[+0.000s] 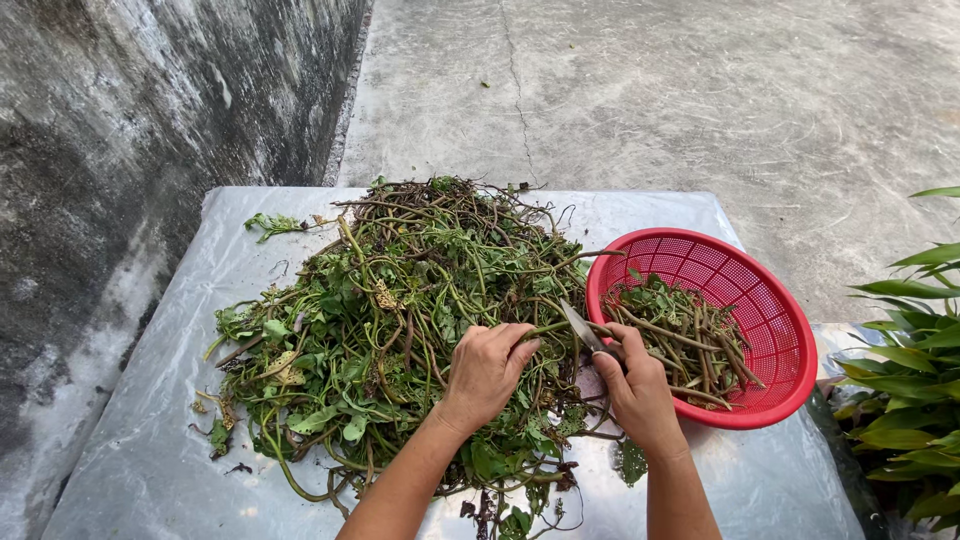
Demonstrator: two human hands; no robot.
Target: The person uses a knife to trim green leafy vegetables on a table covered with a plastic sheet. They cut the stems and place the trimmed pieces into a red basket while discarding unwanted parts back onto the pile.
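**Knife meeting stem beside the red basket**

The left hand (487, 370) is pinching a long green stem (551, 326) pulled out from the edge of the heap, fingers curled tight around it. The right hand (637, 385) is clenching a small knife (580, 327), its pale blade angling up and to the left, lying right against that stem between the two hands. The stem is thin, bare of leaves along this stretch and running almost level from the left hand toward the basket.

The big heap of vines (400, 310) is sprawling across the middle of the table (150, 440), a tangle of green and brownish stems with small leaves, some yellowing. A few loose sprigs are lying apart at the far left corner. The table is wearing a shiny clear plastic cover.

Just right of the hands, the round red basket (770, 300) is sitting tilted at the table's edge, holding cut stems (690, 340) with a few leaves. The right hand is overlapping its near rim. Leafy plants (915, 380) are crowding in at the far right, and a stained concrete wall (150, 150) is running along the left.
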